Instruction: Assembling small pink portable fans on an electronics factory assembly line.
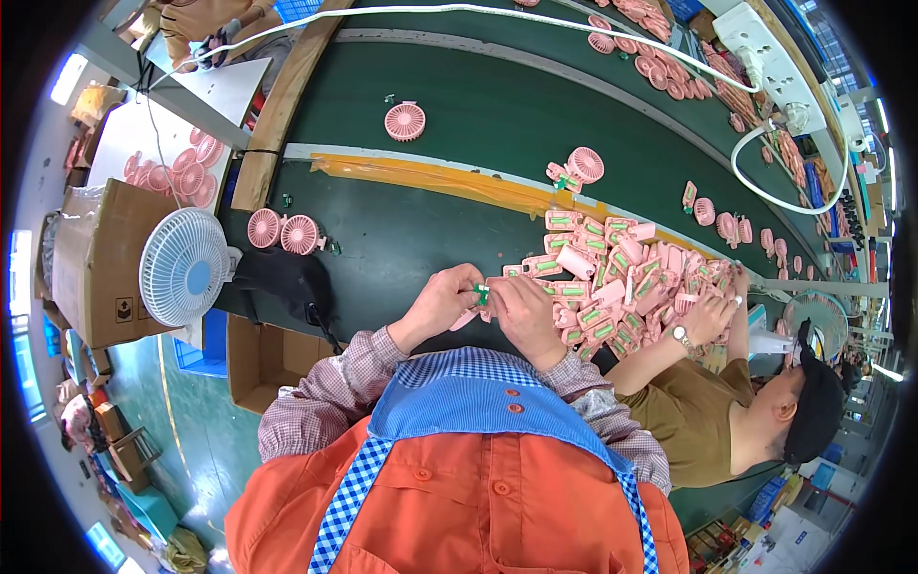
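Above the dark green bench, close in front of my apron, both hands meet. My left hand (444, 302) is closed, pinching a small green circuit board (481, 294) at its fingertips. Under its fingers a pink plastic handle piece (464, 320) sticks out. My right hand (524, 312) is closed too, fingertips at the board's right edge; whatever lies between them is hidden. Just right of it spreads a heap of pink handle shells (598, 282), several with green boards inside. Two pink round fan heads (299, 234) with small boards attached lie beyond my left hand.
A white desk fan (186, 268) and a black bag (282, 279) stand at left. Along the far side run the green belt (459, 96) and yellow tape (430, 185). At right a co-worker (708, 402) reaches into the heap. A white cable (497, 10) hangs across the top.
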{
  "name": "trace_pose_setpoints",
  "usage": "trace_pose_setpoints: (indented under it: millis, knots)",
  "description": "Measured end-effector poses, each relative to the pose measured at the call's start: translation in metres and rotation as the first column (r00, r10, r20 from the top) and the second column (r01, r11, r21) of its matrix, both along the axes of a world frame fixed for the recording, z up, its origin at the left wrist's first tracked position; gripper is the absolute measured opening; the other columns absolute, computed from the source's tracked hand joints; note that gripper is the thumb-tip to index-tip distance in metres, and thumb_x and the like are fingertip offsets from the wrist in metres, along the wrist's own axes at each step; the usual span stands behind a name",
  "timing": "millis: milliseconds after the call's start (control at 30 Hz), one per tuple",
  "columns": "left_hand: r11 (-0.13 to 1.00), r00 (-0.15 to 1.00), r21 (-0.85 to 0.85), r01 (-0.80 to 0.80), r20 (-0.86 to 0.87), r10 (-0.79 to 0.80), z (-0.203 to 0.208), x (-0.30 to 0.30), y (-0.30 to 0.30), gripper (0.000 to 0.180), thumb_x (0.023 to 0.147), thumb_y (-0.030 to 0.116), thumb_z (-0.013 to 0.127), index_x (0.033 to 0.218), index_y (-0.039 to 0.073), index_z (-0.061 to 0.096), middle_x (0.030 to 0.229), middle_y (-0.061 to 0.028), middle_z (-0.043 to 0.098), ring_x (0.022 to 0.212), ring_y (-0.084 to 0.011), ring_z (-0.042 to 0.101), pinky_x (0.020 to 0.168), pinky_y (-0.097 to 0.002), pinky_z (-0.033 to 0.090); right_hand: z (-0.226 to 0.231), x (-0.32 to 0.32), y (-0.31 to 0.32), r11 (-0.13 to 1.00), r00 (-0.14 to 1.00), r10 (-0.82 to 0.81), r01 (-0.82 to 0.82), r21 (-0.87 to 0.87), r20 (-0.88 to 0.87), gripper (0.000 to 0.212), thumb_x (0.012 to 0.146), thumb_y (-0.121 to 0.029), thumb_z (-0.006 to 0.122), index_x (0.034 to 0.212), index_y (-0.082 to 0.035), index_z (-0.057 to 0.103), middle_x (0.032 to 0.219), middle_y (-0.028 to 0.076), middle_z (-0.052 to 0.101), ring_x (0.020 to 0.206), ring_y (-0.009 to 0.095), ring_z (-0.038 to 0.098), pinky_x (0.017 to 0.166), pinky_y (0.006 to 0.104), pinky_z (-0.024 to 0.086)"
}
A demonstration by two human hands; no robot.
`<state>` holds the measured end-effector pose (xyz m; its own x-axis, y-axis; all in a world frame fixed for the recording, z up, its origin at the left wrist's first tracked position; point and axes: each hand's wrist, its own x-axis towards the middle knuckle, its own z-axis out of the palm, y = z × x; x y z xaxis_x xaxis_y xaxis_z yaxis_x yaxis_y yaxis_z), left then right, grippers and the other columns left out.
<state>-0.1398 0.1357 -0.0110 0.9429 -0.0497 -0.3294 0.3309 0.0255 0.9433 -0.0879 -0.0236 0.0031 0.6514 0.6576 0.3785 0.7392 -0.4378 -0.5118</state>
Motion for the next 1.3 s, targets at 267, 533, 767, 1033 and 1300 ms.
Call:
trace_pose_setpoints:
  millis: [267, 533, 767, 1033, 1300]
  knots:
    - [0.976, 0.994, 0.201, -0.084, 0.085, 0.068, 0.005, 0.0, -0.001, 0.005, 0.077, -0.003, 0.055, 0.082, -0.003, 0.055, 0.061, -0.0107, 0.057, 0.055, -0.0165, 0.056, 0.053, -0.0301, 0.044, 0.009, -0.003, -0.002, 0.995, 0.988, 0.006, -0.021, -0.1, -0.152, 0.008, 0.073, -0.001, 0.06, 0.08, -0.001, 0.058, 0.074, 0.011, 0.058, 0.068, 0.027, 0.058, 0.06, 0.0334, 0.047]
    - [0.969, 0.991, 0.239, -0.071, 0.124, 0.042, 0.014, -0.001, -0.001, 0.006, 0.078, -0.003, 0.054, 0.084, -0.003, 0.056, 0.064, -0.0125, 0.058, 0.056, -0.021, 0.057, 0.054, -0.0313, 0.044, 0.008, 0.002, -0.001, 0.968, 0.417, -0.002, 0.23, 0.103, -0.909, 0.01, 0.087, -0.001, 0.053, 0.081, 0.005, 0.058, 0.07, 0.007, 0.064, 0.055, 0.006, 0.057, 0.047, 0.0186, 0.045]
    - [0.971, 0.974, 0.227, -0.072, 0.225, 0.019, 0.004, -0.001, -0.002, 0.005, 0.079, -0.002, 0.053, 0.084, -0.002, 0.056, 0.066, -0.0133, 0.059, 0.057, -0.0226, 0.059, 0.053, -0.0325, 0.045, 0.009, 0.011, -0.006, 0.978, 0.332, 0.003, 0.197, 0.072, -0.943, 0.011, 0.086, -0.004, 0.055, 0.08, 0.003, 0.059, 0.069, 0.005, 0.063, 0.056, 0.006, 0.055, 0.047, 0.0172, 0.041]
    - [0.96, 0.968, 0.266, -0.088, 0.251, 0.019, 0.011, 0.002, 0.002, 0.003, 0.079, 0.0, 0.056, 0.082, -0.001, 0.056, 0.066, -0.0126, 0.06, 0.057, -0.0263, 0.058, 0.053, -0.0334, 0.045, 0.01, 0.009, 0.0, 0.961, 0.26, 0.059, 0.247, 0.126, -0.964, 0.01, 0.087, -0.003, 0.053, 0.079, 0.002, 0.056, 0.068, 0.005, 0.062, 0.053, 0.006, 0.053, 0.047, 0.0192, 0.043]
    - [0.947, 0.949, 0.318, 0.04, 0.286, -0.136, 0.01, 0.007, 0.01, 0.006, 0.077, 0.003, 0.058, 0.083, 0.002, 0.057, 0.07, -0.0135, 0.06, 0.064, -0.0298, 0.059, 0.056, -0.0376, 0.046, 0.01, 0.016, -0.005, 0.989, 0.305, 0.045, 0.124, 0.086, -0.951, 0.011, 0.087, -0.003, 0.054, 0.079, 0.004, 0.056, 0.067, 0.007, 0.062, 0.053, 0.009, 0.056, 0.048, 0.0215, 0.047]
